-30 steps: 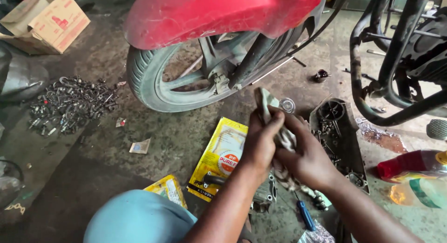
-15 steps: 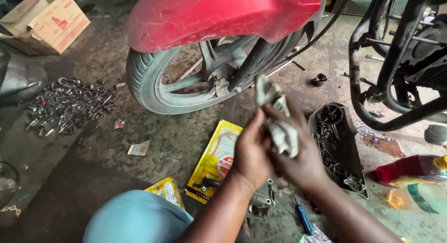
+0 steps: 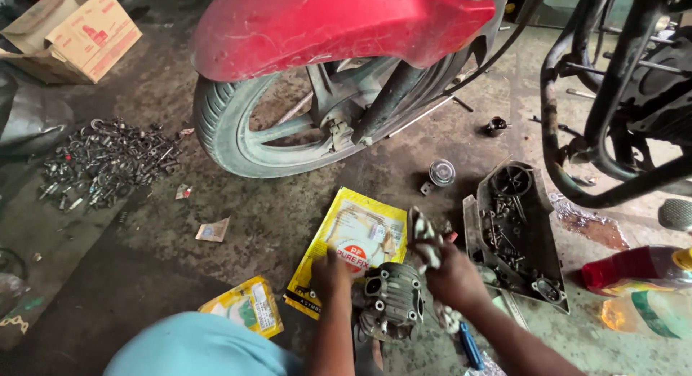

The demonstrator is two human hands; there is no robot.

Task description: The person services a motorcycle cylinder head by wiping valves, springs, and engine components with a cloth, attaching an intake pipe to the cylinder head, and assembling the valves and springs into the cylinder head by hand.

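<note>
Head view: left hand [image 3: 330,271] steadies the engine part [image 3: 389,300] on the floor, right hand [image 3: 453,275] fisted on a rag [image 3: 425,239] just beside it—wiping step; next, rub firmly.

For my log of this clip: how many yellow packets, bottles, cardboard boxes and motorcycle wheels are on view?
Yellow packets: 2, a large one and a small one
Bottles: 2, a red one and a clear one
Cardboard boxes: 1
Motorcycle wheels: 1
Total: 6
</note>
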